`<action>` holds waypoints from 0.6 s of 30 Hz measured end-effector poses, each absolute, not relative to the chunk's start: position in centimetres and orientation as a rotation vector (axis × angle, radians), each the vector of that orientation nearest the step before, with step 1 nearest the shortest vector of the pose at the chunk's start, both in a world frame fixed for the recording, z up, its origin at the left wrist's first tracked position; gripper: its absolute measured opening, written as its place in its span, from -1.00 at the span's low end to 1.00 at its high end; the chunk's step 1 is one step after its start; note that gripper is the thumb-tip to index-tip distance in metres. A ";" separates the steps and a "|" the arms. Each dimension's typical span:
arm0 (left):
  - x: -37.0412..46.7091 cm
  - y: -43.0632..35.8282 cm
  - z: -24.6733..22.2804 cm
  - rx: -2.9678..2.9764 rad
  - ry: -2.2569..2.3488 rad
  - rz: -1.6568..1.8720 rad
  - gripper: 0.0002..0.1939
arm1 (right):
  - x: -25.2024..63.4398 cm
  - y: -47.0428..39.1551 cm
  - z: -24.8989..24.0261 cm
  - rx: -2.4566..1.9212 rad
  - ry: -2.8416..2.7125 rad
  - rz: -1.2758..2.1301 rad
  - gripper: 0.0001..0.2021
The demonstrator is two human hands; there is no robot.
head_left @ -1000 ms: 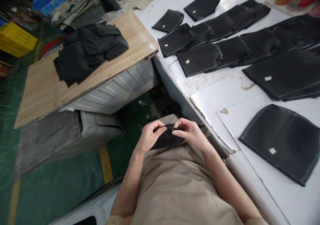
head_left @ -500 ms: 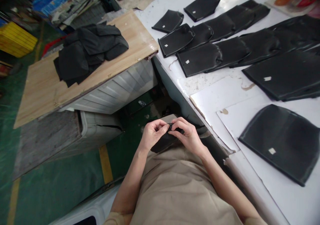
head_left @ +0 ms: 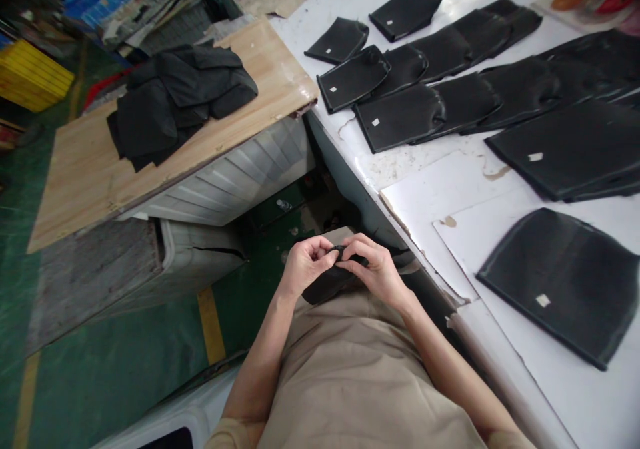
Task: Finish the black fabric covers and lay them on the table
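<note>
Close in front of my body, a black fabric piece (head_left: 324,285) hangs below my hands, partly hidden by them. My left hand (head_left: 309,266) pinches its upper edge between thumb and fingers. Right beside it, my right hand (head_left: 371,264) pinches the same edge, with the fingertips of both hands nearly touching. On the white table to the right lies a large flat black piece (head_left: 565,282) with a small white sticker. Behind it, more black pieces (head_left: 570,146) lie overlapped in rows, several with white stickers.
A wooden board (head_left: 80,162) at left carries a heap of black fabric pieces (head_left: 180,96). The white table's edge (head_left: 400,226) runs close along my right side. A yellow crate (head_left: 35,76) and blue bins (head_left: 95,2) stand at the far left on the green floor.
Both hands stay at nearly the same spot, still pinching the black fabric piece. The fingers have shifted only very slightly.
</note>
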State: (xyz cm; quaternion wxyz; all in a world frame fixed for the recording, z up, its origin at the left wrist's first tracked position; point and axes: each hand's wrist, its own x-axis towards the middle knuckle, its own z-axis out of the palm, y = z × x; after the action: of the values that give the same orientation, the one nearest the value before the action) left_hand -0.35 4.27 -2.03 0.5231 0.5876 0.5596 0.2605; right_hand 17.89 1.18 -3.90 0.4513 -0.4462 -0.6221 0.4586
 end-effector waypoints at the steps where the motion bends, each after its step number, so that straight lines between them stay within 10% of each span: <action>1: -0.4 4.3 -2.2 1.402 1.337 0.622 -0.79 | 17.9 1.2 -3.9 -1.100 -1.529 1.137 -0.90; 18: 0.0 3.8 -2.1 1.545 1.424 0.565 -0.82 | 17.5 2.4 -4.1 -1.158 -1.128 1.456 -0.82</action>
State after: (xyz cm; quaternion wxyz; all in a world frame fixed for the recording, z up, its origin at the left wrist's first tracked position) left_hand -0.04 3.83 -2.06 0.4645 0.6289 0.5795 0.2298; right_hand 17.46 2.36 -4.09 0.4643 -0.4715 -0.4590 0.5928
